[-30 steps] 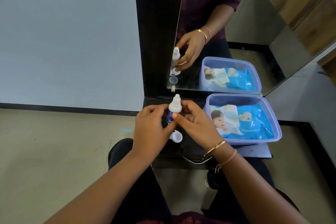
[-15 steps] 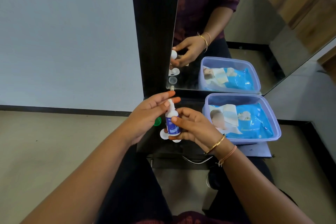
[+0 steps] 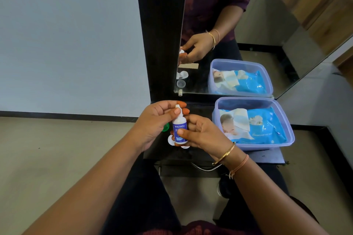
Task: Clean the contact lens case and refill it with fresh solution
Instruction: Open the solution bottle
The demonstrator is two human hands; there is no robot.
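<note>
Solution bottle (image 3: 179, 129) upright, long axis vertical, tip up, over shelf (image 3: 198, 155) left end. R hand (image 3: 202, 133) wraps body; L hand (image 3: 156, 122) fingertips pinch tip. Lens case (image 3: 171, 140) beneath.

A clear plastic tub (image 3: 267, 146) sits on the black counter (image 3: 267, 155), right of the grip. A blue wet-wipes pack (image 3: 254, 126) lies inside. The mirror (image 3: 248, 25) stands behind.

I've got the white, blue-labelled solution bottle (image 3: 179, 129) upright at centre, white lens case (image 3: 171, 140) lying flat just beneath, green cap (image 3: 165, 127) at nine o'clock.
</note>
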